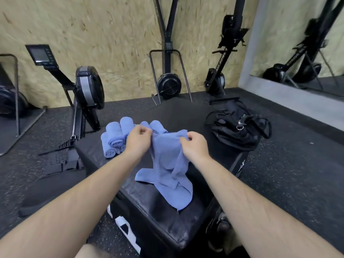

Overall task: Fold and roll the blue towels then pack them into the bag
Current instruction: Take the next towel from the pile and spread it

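1. Left hand (138, 138), right hand (195, 144) pinching blue towel (167, 164) top edge; tail draping onto black box (163, 213).
2. Rolled towels (115, 138) lying behind left hand; bag (236, 127) sitting far right.
3. Rower (221, 60) at wall showing "AIR ROW".

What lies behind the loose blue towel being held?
Rolled blue towels piled on the black padded box; the left hand and loose blue towel hide some of them.
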